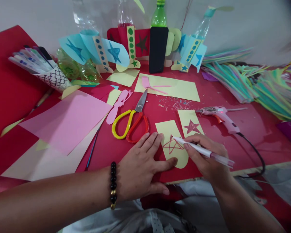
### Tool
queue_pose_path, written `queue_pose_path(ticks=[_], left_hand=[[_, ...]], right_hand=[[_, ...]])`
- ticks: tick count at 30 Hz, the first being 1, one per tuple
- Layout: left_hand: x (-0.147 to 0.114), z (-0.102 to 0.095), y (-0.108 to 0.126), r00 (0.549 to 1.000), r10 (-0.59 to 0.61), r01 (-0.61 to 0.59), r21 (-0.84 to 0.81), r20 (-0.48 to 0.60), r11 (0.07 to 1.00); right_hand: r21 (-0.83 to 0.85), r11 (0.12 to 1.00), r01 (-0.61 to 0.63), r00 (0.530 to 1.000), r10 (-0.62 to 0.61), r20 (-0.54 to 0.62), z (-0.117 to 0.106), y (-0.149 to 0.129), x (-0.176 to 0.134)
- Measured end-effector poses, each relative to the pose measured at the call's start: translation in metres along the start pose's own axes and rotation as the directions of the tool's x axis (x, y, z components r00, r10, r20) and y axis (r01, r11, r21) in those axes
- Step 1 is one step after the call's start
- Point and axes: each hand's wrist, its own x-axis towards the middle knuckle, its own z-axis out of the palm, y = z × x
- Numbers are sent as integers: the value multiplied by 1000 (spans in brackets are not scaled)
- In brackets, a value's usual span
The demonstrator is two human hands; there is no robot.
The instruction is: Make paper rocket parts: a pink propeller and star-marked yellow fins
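My right hand grips a white marker pen, its tip touching a pale yellow paper piece with a rounded near end. A star outline in dark red lines shows on that paper. My left hand lies flat with fingers spread, its index finger pressing the paper's left edge. A second yellow paper piece with a filled dark red star lies just behind. Scissors with one yellow and one red handle rest beyond my left fingertips, blades slightly apart.
A pink glue gun with a black cord lies right. Pink paper sheets and a cup of pens are left. Behind stand decorated bottles, a black phone and bundles of pastel pipe cleaners.
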Motion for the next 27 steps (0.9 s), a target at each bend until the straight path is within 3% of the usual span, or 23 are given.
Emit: queue_pose_path(ticks=[19, 27], left_hand=[[0, 1, 0, 1000, 5, -5, 7, -7, 1000], [0, 1, 0, 1000, 7, -7, 10, -2, 1000]], right_hand=[[1, 1000, 1, 999, -1, -32, 0, 1, -1], [125, 989, 72, 991, -85, 103, -4, 0, -3]])
